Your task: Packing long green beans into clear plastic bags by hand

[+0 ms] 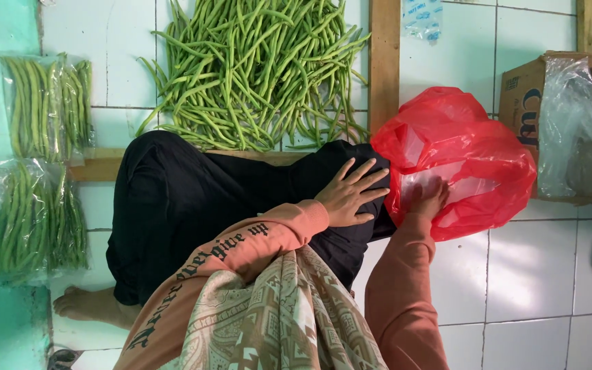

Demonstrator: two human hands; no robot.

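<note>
On the tiled floor (529, 274), far left: two clear bagged bean packs (39, 164). Loose green beans (255, 68) piled at top centre. Left hand (351, 193) flat on black-trousered knee (241, 199), fingers spread, holding nothing. Right hand (427, 200) inside red plastic bag (460, 157); fingers half hidden, grip unclear. Cardboard box (525, 96) far right.

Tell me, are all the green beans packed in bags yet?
Not yet. Done: clear bags of beans lie packed at the left, at least three. In hand: the right hand reaches into the red plastic bag, while the left hand rests on the black trouser knee. Left: a big loose pile of green beans on the white tiled floor, unbagged.
</note>
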